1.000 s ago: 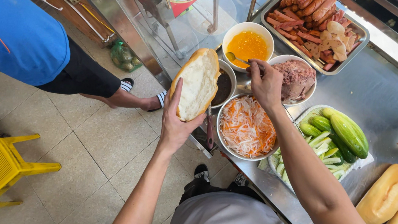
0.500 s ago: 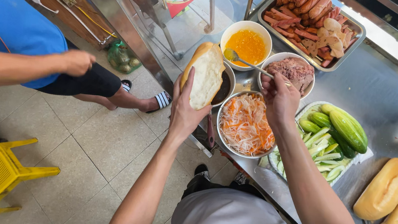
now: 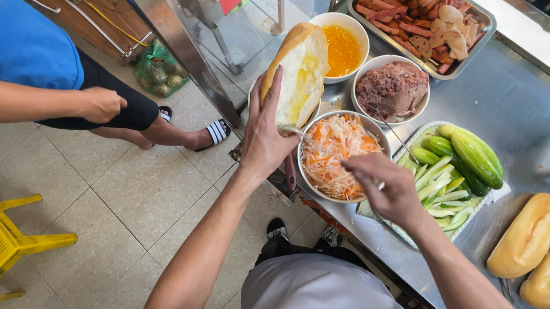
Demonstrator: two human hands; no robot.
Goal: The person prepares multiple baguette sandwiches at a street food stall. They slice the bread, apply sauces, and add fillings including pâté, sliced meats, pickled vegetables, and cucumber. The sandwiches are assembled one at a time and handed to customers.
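At a steel counter, the left hand (image 3: 264, 139) is gripping a split bread roll (image 3: 299, 73) open-side up while the right hand (image 3: 383, 185), closed on a spoon (image 3: 292, 130), is spreading yellow sauce inside.

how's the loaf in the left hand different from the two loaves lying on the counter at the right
The held loaf is split open, showing white crumb with a yellow smear; the two counter loaves are whole, with only golden crust showing. The held loaf stands tilted in the left hand above the bowls; the counter loaves lie flat, side by side, untouched. All three are the same kind of short baguette.
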